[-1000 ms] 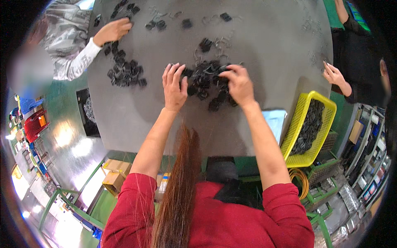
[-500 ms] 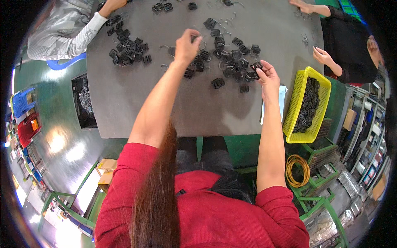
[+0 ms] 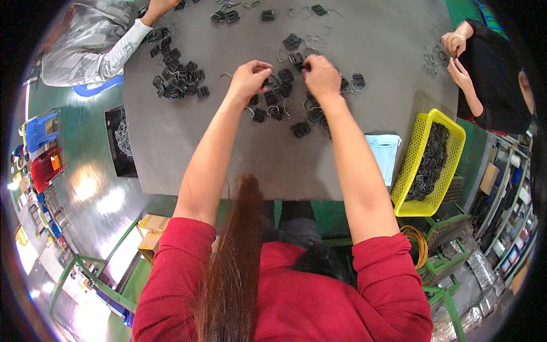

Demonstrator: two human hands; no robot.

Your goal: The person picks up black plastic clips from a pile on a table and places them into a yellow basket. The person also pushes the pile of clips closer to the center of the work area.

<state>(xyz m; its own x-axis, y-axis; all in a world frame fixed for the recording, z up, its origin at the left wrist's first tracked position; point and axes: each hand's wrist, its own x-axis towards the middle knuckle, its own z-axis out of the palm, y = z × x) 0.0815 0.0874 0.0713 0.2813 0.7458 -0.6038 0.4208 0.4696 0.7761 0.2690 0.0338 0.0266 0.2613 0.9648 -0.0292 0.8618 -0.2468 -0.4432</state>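
Note:
Over the grey table, my left hand [image 3: 249, 80] has its fingers pinched on a dark piece that looks like a black plastic buckle; the hand hides most of it. My right hand [image 3: 323, 78] is curled, knuckles up, at the far side of the same pile. Something dark shows at its fingertips, too covered to name. Between and below both hands lie black buckles [image 3: 282, 81], several with thin bent metal hooks [image 3: 286, 107]. A single buckle [image 3: 301, 130] sits at the pile's near edge.
Another buckle pile [image 3: 178, 77] lies to the left, near a co-worker's grey sleeve [image 3: 122, 54]. A yellow basket [image 3: 401, 188] of black pieces stands right, beside a light-blue cloth-like item [image 3: 383, 151]. A second co-worker's hands [image 3: 456, 57] meet near loose metal hooks [image 3: 430, 61].
My right hand has moved left and away from me, from the pile's right edge to its far middle. My left hand has come slightly down and left. The right co-worker's hands came together.

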